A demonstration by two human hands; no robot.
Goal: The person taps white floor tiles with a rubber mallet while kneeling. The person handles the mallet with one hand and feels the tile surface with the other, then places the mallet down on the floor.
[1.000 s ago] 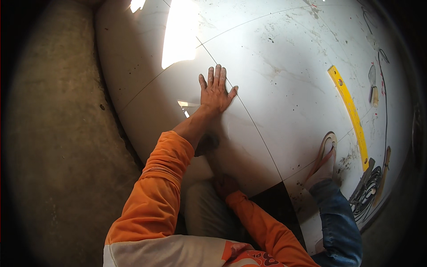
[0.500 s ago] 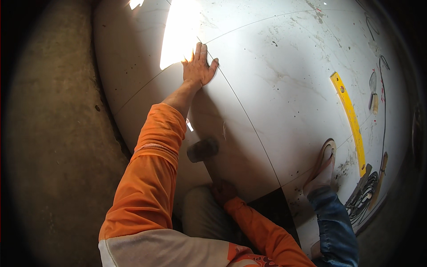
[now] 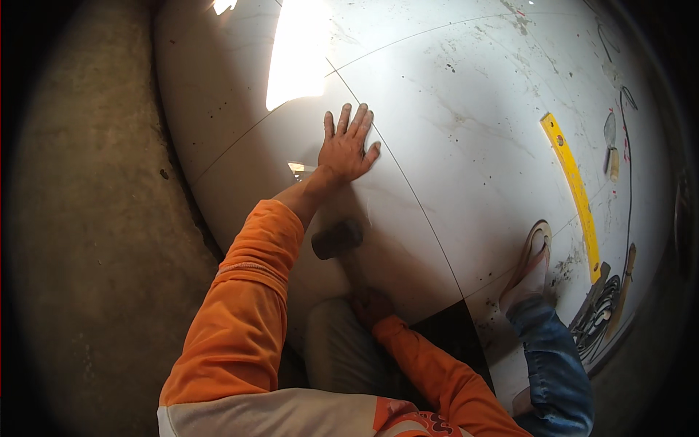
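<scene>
The left hand [image 3: 347, 149] is spread flat on a white tile [image 3: 408, 247], just beside its right edge. The right hand [image 3: 374, 307] is wrapped around a dark hammer [image 3: 337, 239]. The hammer's big end is over that tile; I cannot tell if they touch. A yellow level [image 3: 577, 197] lies toward the floor's [image 3: 502, 146] right edge, near a trowel [image 3: 610, 132].

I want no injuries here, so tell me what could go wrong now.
The left hand lies flat on the white tile, beyond the head of the mallet in the right hand; a stray swing might catch it. The sandalled foot is near the yellow level, so shifting it could knock the level.
</scene>
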